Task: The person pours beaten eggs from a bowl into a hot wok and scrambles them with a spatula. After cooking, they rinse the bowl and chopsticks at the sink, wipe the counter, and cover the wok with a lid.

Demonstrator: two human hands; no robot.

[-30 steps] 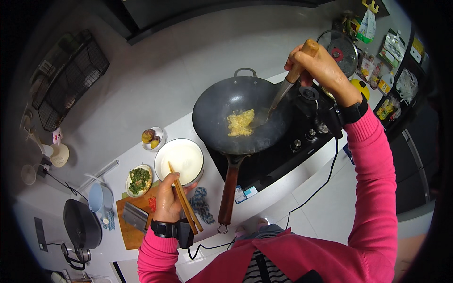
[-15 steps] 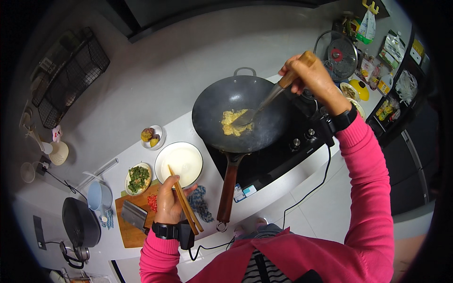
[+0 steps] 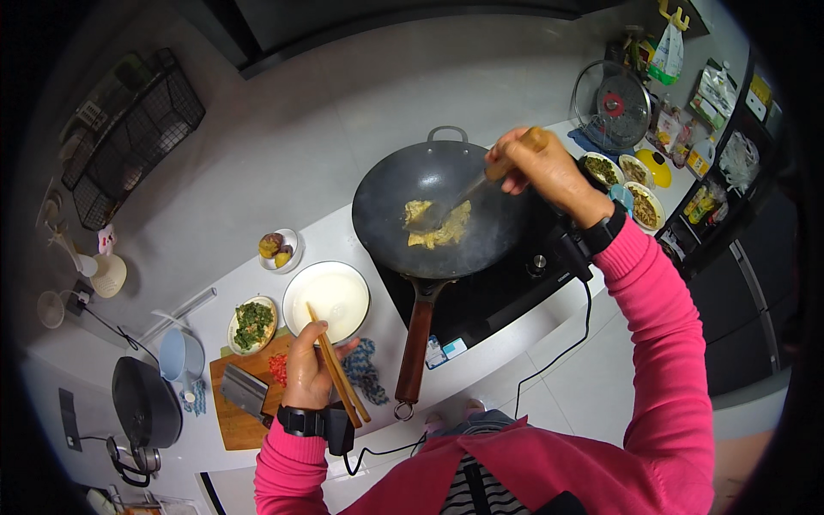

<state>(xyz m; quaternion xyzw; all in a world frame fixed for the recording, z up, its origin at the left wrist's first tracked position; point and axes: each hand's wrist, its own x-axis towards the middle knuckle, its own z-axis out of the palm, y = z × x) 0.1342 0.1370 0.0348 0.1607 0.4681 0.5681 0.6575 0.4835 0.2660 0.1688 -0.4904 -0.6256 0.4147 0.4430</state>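
Note:
Over the wok (image 3: 433, 167), my right hand (image 3: 554, 176) grips a long-handled metal spatula (image 3: 470, 190) by its wooden end. The blade presses into a clump of yellow scrambled egg (image 3: 448, 230) at the bottom of the wok, and faint steam blurs it. My left hand (image 3: 307, 367) holds a pair of wooden chopsticks (image 3: 342, 380) beside the wide white bowl (image 3: 348, 296). Their upper ends reach over the bowl's near rim. A pale residue or sheen covers the bowl's inside; I cannot tell which.
The wok's wooden handle (image 3: 416, 348) points toward me from the black stove (image 3: 472, 318). A cleaver (image 3: 245, 391) lies on a cutting board (image 3: 236, 433) with chopped red pieces. Around stand a bowl of greens (image 3: 254, 324), a bowl of potatoes (image 3: 279, 251) and, at right, several filled dishes.
My right hand and the spatula have moved left and slightly down across the wok. The egg has shifted, with more of it right of the blade. My left hand stays put.

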